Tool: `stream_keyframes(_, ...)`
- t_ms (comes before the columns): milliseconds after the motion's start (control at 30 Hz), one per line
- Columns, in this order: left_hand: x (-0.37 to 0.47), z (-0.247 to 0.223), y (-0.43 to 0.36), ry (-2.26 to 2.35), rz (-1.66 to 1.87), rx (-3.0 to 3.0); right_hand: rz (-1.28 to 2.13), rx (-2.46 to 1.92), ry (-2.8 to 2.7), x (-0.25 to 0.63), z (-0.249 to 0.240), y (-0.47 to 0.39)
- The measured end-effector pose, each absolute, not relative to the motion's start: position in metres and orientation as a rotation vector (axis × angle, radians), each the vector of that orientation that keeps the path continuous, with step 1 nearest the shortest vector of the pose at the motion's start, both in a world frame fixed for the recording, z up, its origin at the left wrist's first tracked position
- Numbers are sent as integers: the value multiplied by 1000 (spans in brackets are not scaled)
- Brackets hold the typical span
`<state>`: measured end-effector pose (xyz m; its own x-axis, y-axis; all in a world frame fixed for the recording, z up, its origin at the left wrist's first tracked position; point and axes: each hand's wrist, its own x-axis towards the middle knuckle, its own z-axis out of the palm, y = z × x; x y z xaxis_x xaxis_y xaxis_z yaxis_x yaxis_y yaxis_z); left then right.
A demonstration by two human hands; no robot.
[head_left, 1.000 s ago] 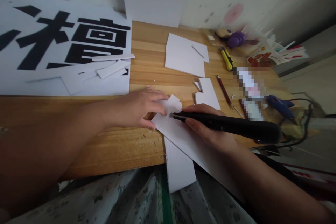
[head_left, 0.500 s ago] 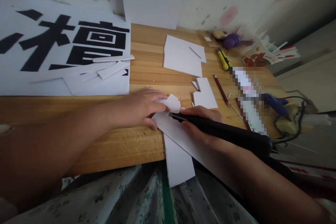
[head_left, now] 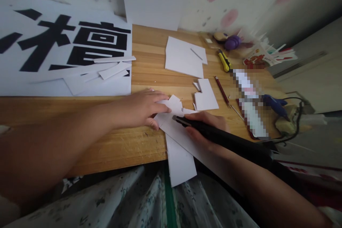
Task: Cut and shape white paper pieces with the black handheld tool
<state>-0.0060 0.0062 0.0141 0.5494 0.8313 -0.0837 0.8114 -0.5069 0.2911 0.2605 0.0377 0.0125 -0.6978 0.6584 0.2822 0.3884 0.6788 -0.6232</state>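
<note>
My right hand (head_left: 207, 126) is wrapped round a long black utility knife (head_left: 227, 139). Its metal tip points left, over a white foam board strip (head_left: 176, 123). My left hand (head_left: 149, 108) presses on the left end of that strip, fingers stretched out and the thumb by its edge. Beneath the strip, a second white board piece (head_left: 181, 164) juts past the table edge toward my lap. A notched bit of white board (head_left: 175, 102) shows just beyond my left fingertips. My right hand and forearm hide part of the strip.
A sheet with a large black character (head_left: 61, 42) lies at left, white offcuts (head_left: 114, 69) on it. Behind are white board pieces (head_left: 184, 57). At right are a yellow cutter (head_left: 223, 60), a red pencil (head_left: 222, 91), a blue glue gun (head_left: 276, 105) and a patterned container (head_left: 258, 57).
The knife's tip has shifted very slightly down over the strip, and its rear end sits a little lower. The view has turned slightly. My left hand keeps its place on the board.
</note>
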Motion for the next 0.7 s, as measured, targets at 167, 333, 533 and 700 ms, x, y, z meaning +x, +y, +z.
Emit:
stream_keyframes(167,-8,13,6,1355,141,2514,709,-856,-2396,262,17,33)
stream_keyframes(333,-9,10,6,1363,160,2497,748,-781,-2425,266,19,34)
stream_keyframes(533,-6,14,7,1401,114,2433,755,-768,-2446,269,25,30)
stream_keyframes(700,-4,15,6,1391,131,2401,785,-764,-2433,271,26,25)
